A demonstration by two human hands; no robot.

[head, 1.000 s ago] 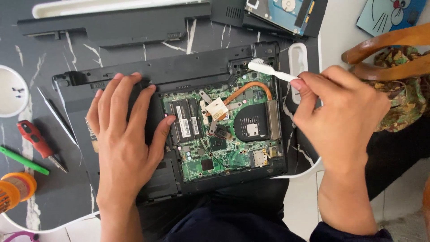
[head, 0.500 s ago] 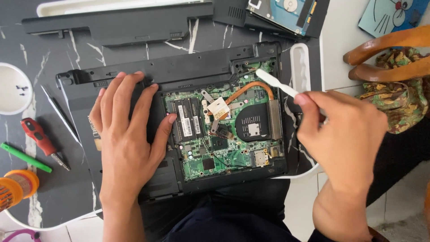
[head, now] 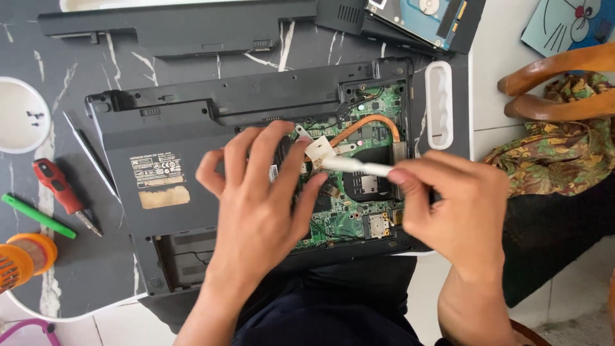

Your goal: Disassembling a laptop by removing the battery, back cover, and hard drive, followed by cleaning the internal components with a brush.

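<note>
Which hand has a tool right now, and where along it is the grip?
The right hand pinches the white plastic tool at its rear end; the left hand holds nothing.

Black laptop base (head: 192,128), underside up; green circuit board (head: 346,224) inside it, crossed by a copper-orange pipe (head: 371,122). White tool (head: 359,168) over the board. Left of the laptop: red-handled screwdriver (head: 54,186), green pen (head: 35,214), orange spool (head: 25,256), white dish (head: 19,115). Tabletop (head: 77,57) under it black with white veining. Right of it: green-brown patterned cloth (head: 557,160).
</note>
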